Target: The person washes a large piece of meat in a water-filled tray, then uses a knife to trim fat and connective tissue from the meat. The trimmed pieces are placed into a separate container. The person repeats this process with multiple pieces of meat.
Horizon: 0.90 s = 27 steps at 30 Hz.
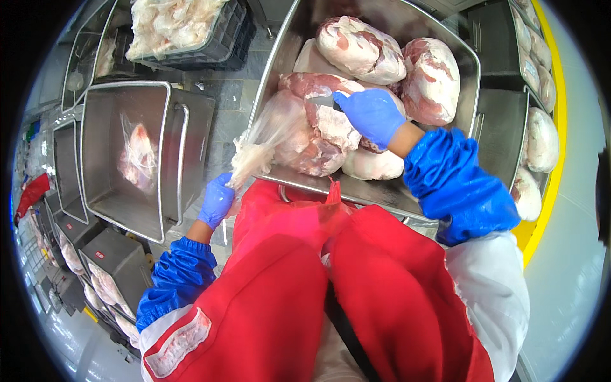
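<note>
My left hand (217, 198), in a blue glove, is closed on the gathered end of a clear plastic bag (258, 145). The bag stretches up over the near-left rim of a steel bin and still covers part of a large piece of raw meat (312, 156). Above that meat, my right hand (373, 116), also gloved in blue, grips a knife; its grey blade (326, 101) points left and lies close against the meat. The handle is hidden in my fist. Other big meat pieces (361, 49) lie around it in the steel bin (468, 60).
On the left stands a second steel bin (191, 121) holding a bagged meat piece (139, 156). Behind it, a dark crate (223, 44) is heaped with crumpled plastic bags (172, 25). More bins with meat (541, 140) line the right side beside a yellow strip (557, 83).
</note>
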Tool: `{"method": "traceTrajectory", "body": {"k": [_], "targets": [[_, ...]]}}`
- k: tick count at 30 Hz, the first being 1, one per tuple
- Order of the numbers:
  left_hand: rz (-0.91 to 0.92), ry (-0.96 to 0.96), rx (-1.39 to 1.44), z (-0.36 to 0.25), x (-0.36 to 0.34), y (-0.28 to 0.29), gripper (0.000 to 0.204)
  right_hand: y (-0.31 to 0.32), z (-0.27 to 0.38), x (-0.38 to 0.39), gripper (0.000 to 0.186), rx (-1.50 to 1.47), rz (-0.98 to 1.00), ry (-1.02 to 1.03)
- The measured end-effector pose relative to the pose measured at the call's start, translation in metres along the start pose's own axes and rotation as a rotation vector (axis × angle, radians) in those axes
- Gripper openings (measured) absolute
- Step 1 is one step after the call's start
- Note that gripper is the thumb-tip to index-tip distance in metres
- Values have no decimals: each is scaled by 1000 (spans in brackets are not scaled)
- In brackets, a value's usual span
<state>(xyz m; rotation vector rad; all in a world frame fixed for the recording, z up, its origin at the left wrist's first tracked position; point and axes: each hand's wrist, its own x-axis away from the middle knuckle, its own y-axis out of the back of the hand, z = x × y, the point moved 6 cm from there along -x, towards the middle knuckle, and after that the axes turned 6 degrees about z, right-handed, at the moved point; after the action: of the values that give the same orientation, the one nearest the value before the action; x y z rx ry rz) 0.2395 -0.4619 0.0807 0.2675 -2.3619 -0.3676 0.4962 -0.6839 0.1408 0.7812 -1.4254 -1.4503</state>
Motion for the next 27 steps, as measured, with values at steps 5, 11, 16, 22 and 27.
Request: {"method": "traceTrajectory", "body": {"k": [5, 11, 16, 22, 27], "targets": [[-83, -216, -273, 29, -7, 11, 16, -19, 1, -51, 17, 114, 296, 98], [106, -583, -1005, -60, -43, -27, 11, -5, 9, -77, 19, 45, 228, 84], [336, -905, -1023, -77, -104, -78, 14, -10, -4, -85, 31, 65, 539, -31], [245, -648, -971, -71, -183, -127, 20, -11, -25, -95, 30, 23, 448, -112], [85, -281, -775, -70, -239, -144, 41, -14, -22, -109, 26, 51, 436, -84]]}}
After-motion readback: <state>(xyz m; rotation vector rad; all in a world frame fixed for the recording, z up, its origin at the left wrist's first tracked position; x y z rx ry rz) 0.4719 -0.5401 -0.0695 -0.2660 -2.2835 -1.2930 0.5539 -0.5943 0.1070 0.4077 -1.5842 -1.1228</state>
